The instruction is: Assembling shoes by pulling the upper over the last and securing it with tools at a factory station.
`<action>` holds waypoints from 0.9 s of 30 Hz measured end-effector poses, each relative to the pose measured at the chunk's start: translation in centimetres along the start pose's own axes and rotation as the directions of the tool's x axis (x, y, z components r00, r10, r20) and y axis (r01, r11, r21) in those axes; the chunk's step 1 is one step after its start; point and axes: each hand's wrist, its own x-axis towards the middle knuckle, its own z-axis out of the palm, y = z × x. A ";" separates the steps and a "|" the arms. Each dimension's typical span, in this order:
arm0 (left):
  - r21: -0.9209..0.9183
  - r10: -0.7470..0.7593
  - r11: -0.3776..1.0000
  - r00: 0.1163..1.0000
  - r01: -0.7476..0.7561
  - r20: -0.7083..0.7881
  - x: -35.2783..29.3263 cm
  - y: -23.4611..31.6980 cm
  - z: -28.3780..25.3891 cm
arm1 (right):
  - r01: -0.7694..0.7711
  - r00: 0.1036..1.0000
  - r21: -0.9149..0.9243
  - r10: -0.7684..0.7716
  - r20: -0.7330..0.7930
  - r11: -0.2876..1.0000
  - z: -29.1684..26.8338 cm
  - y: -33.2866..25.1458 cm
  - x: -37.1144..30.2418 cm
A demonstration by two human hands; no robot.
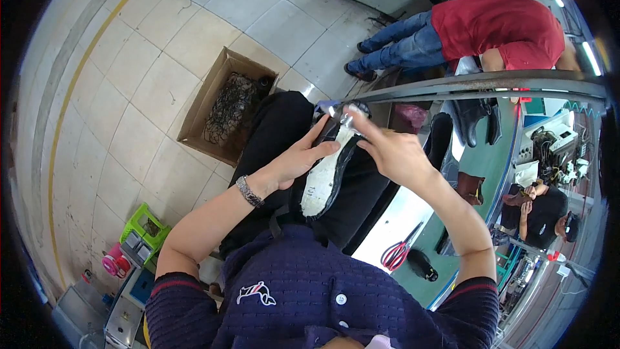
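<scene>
A black shoe upper (321, 184) lies sole side up above my lap, with a pale insole board showing along its underside. My left hand (298, 160) is closed around its left side, the thumb pressed onto the pale board. At the far end of the shoe, my right hand (402, 154) has its fingertips over the toe. Motion smears those fingers, and something shiny by them at the toe is too unclear to name.
A cardboard box (200, 100) with dark scraps stands on the floor at left. Red-handled scissors (395, 255) lie on the bench (426, 284) at right, near black shoes (471, 116). A metal rail (478, 84) crosses beyond. A person in red (497, 29) bends over at the far right.
</scene>
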 end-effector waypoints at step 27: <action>-0.038 0.013 0.999 0.997 -0.009 0.082 -1.6 0.1 -1.3 | -0.133 0.984 -0.070 0.140 0.107 0.989 2.4 -3.8 -2.4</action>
